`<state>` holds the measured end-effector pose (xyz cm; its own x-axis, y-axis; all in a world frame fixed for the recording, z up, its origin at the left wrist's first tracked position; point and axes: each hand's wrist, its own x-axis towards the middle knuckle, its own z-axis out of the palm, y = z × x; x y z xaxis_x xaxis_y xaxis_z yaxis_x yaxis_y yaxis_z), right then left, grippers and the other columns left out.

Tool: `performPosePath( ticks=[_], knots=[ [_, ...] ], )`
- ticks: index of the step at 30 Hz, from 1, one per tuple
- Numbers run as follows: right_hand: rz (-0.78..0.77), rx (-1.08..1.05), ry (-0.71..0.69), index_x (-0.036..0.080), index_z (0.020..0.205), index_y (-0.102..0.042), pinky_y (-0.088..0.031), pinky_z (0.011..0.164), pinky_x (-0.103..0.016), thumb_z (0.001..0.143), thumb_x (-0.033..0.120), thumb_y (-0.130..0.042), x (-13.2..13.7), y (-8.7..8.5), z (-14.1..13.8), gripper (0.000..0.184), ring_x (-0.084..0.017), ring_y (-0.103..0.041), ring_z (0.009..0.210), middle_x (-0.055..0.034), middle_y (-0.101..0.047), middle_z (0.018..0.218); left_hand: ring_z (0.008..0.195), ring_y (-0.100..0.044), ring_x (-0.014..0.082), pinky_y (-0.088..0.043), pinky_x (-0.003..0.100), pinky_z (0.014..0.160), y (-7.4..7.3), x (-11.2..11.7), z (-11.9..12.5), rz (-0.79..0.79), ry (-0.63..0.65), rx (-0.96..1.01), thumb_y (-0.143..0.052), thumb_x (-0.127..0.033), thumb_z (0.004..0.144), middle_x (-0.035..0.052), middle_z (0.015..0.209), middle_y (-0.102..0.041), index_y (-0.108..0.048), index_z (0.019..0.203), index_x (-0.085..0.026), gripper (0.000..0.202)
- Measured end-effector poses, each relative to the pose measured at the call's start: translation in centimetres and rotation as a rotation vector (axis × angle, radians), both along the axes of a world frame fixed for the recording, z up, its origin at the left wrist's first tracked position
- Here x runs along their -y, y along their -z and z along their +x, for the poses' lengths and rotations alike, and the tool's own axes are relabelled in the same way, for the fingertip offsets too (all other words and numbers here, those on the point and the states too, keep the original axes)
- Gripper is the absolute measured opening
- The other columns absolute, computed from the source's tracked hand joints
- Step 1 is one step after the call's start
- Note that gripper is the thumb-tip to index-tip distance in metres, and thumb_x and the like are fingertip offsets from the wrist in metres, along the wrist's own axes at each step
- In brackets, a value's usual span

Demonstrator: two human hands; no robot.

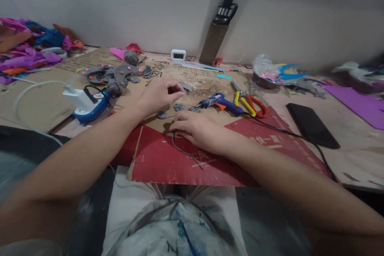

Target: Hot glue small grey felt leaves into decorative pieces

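My left hand (159,95) is above the cardboard, thumb and fingertips drawn together. A small flat grey piece (186,87) shows right beside those fingertips; whether they grip it I cannot tell. My right hand (199,130) rests low over the red-printed cardboard (180,168), fingers closed on a grey yarn strand (187,154) whose loose end trails toward me. Between the hands lie small curled grey yarn pieces (179,107). A blue glue gun (223,102) lies just beyond my right hand, its nozzle pointing left near another yarn curl (195,109).
Scissors (247,100) with yellow and red handles and a black phone (312,125) lie to the right. A dark bottle (217,32) stands by the wall. At left are grey yarn balls (115,87) and a blue power strip (91,108) with a charger. The glue gun's cord crosses rightward.
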<state>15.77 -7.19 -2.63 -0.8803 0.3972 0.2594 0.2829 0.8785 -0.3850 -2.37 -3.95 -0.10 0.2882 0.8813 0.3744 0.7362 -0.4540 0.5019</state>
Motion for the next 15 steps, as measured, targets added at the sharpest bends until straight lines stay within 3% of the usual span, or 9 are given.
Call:
performPosePath(
  ticks=[4,8,12,15],
  knots=[
    [0.099,0.066,0.007,0.016,0.088,-0.061,-0.039,0.071,-0.027,0.090,0.019,-0.048,0.2,0.1,-0.1,0.014,-0.014,-0.051,0.079,-0.0057,-0.057,0.093,0.070,-0.059,0.0130,-0.043,0.026,0.068,-0.2,0.3,0.4,-0.009,-0.013,0.047,-0.063,-0.029,0.078,0.0018,0.077,-0.070,-0.070,0.082,-0.018,0.014],
    [0.156,-0.022,0.111,0.017,0.085,-0.053,-0.038,0.069,-0.028,0.086,0.012,-0.044,-0.3,-0.9,0.1,0.010,-0.015,-0.046,0.075,-0.0053,-0.054,0.087,0.069,-0.059,0.0129,-0.045,0.025,0.065,-0.4,0.6,0.8,-0.069,-0.037,0.160,-0.062,-0.033,0.079,0.0018,0.077,-0.070,-0.069,0.083,-0.016,0.018],
    [0.197,-0.154,0.175,0.017,0.086,-0.050,-0.037,0.070,-0.029,0.088,0.014,-0.040,-1.6,-1.9,1.0,0.011,-0.016,-0.046,0.076,-0.0064,-0.053,0.087,0.059,-0.059,0.0122,-0.044,0.024,0.051,-0.6,0.8,1.1,-0.384,0.110,0.347,-0.049,-0.048,0.088,0.0049,0.075,-0.068,-0.065,0.088,-0.017,0.036],
    [0.227,-0.206,0.227,0.018,0.090,-0.052,-0.038,0.074,-0.030,0.091,0.019,-0.041,-2.4,-2.3,1.8,0.012,-0.018,-0.048,0.081,-0.0075,-0.054,0.092,0.064,-0.063,0.0143,-0.043,0.023,0.047,-0.6,1.0,1.2,-0.609,0.230,0.459,-0.040,-0.056,0.090,0.0091,0.083,-0.069,-0.063,0.091,-0.018,0.045]
  ],
)
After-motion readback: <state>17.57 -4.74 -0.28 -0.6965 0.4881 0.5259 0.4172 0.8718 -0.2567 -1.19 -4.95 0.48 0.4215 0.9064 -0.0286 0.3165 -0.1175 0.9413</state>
